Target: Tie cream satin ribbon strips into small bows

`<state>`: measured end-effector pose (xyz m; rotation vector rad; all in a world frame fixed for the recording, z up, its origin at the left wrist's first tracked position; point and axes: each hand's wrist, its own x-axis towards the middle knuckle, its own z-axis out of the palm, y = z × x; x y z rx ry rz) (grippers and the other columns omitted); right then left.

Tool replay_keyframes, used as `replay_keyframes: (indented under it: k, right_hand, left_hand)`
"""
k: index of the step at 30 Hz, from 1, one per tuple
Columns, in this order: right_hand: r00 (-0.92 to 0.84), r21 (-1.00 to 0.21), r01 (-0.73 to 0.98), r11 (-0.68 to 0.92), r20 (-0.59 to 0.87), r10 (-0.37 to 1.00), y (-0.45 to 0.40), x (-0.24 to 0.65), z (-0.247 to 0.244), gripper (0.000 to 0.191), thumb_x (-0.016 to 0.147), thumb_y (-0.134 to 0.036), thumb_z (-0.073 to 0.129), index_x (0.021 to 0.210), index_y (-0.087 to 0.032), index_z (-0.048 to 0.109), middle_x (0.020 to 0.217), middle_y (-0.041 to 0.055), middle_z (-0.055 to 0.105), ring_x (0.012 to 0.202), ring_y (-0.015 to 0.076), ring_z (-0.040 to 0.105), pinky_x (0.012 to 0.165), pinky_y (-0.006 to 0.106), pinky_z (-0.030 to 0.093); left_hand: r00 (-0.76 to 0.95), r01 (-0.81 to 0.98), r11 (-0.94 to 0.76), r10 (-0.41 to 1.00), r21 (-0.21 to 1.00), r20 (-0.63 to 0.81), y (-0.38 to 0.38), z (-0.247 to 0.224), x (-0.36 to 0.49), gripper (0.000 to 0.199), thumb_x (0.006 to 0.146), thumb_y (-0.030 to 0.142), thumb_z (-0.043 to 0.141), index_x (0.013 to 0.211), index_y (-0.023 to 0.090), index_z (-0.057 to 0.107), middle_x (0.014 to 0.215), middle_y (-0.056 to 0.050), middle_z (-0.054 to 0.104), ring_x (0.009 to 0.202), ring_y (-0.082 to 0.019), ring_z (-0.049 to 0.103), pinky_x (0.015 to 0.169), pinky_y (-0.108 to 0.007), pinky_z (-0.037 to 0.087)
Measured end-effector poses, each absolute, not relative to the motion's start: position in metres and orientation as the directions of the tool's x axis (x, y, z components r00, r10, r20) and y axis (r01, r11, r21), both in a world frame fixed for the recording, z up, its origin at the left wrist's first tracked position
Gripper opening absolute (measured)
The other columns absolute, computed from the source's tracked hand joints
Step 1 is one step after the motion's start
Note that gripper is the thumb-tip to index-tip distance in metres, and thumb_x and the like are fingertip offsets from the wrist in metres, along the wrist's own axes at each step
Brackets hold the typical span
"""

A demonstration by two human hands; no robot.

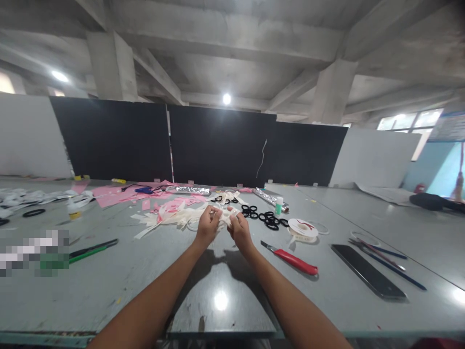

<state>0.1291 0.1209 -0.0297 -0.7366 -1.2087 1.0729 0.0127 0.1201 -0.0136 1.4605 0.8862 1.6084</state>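
Observation:
My left hand [209, 224] and my right hand [239, 227] meet above the middle of the table, fingers pinched. Between them they grip a cream fabric strip [224, 218]; its exact form is partly hidden by the fingers. A loose heap of cream strips [178, 216] lies just left of my left hand. Several black rings [271, 219], which look like hair ties, lie to the right of my right hand. Beyond them is a white spool of ribbon [302, 230]. A red-handled cutter [294, 261] rests nearer to me on the right.
Pink paper pieces [123, 193] and foil-wrapped bars [192, 190] lie toward the dark panels [221, 145]. A glue stick [279, 206] stands right of centre. On the right are a black phone [366, 269] and scissors [385, 257]; a green cutter [93, 250] lies left.

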Motion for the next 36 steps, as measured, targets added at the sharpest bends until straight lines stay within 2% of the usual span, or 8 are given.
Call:
replay_keyframes:
  k: [5,8,12,19,23,27,31,36]
  right_hand:
    - [-0.01,-0.904,-0.21,0.372,0.382,0.924,0.118,0.134,-0.024,0.053,0.07,-0.028,0.05,0.121,-0.014,0.047,0.048,-0.0104,0.042,0.038,0.0064,0.03,0.039,0.017,0.025]
    - [-0.005,-0.906,-0.149,0.396,0.401,0.916,0.118,0.137,-0.024,0.056,0.071,-0.028,0.05,0.124,-0.013,0.044,0.048,-0.0104,0.044,0.038,0.0069,0.03,0.038,0.018,0.026]
    - [-0.004,-0.878,0.035,0.477,0.477,0.879,0.12,0.14,-0.024,0.051,0.076,-0.029,0.049,0.123,-0.011,0.046,0.049,-0.0088,0.048,0.041,0.0088,0.038,0.042,0.019,0.032]
    - [-0.119,-0.775,0.305,0.553,0.545,0.83,0.118,0.143,-0.028,0.039,0.082,-0.028,0.049,0.117,-0.013,0.054,0.05,-0.006,0.052,0.045,0.0113,0.049,0.049,0.021,0.037]
    - [-0.079,-0.78,0.262,0.569,0.57,0.818,0.115,0.142,-0.028,0.04,0.084,-0.031,0.047,0.12,-0.014,0.055,0.053,-0.0055,0.052,0.048,0.0111,0.049,0.052,0.021,0.039]
    - [0.014,-0.815,0.155,0.558,0.567,0.824,0.118,0.141,-0.026,0.042,0.082,-0.039,0.053,0.114,-0.013,0.06,0.057,-0.004,0.052,0.05,0.0098,0.046,0.049,0.02,0.037]
    - [0.074,-0.884,-0.003,0.468,0.466,0.881,0.124,0.141,-0.026,0.047,0.075,-0.04,0.06,0.111,-0.01,0.06,0.052,-0.0055,0.049,0.042,0.0088,0.043,0.042,0.02,0.035]
    - [0.053,-0.908,-0.206,0.364,0.361,0.931,0.125,0.141,-0.026,0.053,0.072,-0.039,0.062,0.115,-0.011,0.056,0.049,-0.0085,0.046,0.034,0.0066,0.035,0.034,0.019,0.031]
  left_hand:
    - [0.028,-0.307,-0.276,0.954,0.911,0.298,0.125,-0.012,0.01,0.046,0.068,0.055,0.065,0.092,0.019,0.05,0.056,0.006,0.05,0.043,-0.007,0.044,0.04,-0.019,0.03]
    - [0.122,-0.329,-0.2,0.96,0.923,0.252,0.128,-0.016,0.009,0.044,0.066,0.054,0.066,0.085,0.017,0.053,0.061,0.004,0.054,0.045,-0.008,0.048,0.04,-0.02,0.034]
    - [0.137,-0.267,-0.259,0.943,0.928,0.302,0.128,-0.018,0.01,0.037,0.064,0.044,0.071,0.08,0.015,0.053,0.057,0.005,0.052,0.044,-0.007,0.045,0.04,-0.02,0.036]
    - [-0.045,-0.312,-0.397,0.914,0.863,0.404,0.13,-0.013,0.005,0.031,0.065,0.035,0.071,0.074,0.017,0.047,0.064,0.006,0.053,0.047,-0.005,0.046,0.044,-0.017,0.038]
    - [-0.064,-0.241,-0.437,0.898,0.867,0.435,0.133,-0.015,0.006,0.034,0.068,0.039,0.068,0.071,0.019,0.041,0.054,0.009,0.046,0.037,-0.004,0.038,0.037,-0.017,0.031]
    - [0.018,-0.227,-0.415,0.903,0.881,0.43,0.129,-0.016,0.009,0.034,0.067,0.041,0.069,0.078,0.018,0.047,0.063,0.007,0.053,0.041,-0.005,0.045,0.038,-0.018,0.037]
    - [0.07,-0.222,-0.368,0.918,0.903,0.391,0.124,-0.014,0.008,0.037,0.069,0.04,0.066,0.093,0.015,0.057,0.066,0.003,0.059,0.046,-0.009,0.053,0.039,-0.02,0.041]
    - [0.052,-0.268,-0.325,0.935,0.907,0.351,0.126,-0.011,0.004,0.04,0.067,0.038,0.064,0.097,0.011,0.063,0.067,0.0,0.062,0.046,-0.011,0.055,0.039,-0.022,0.044]
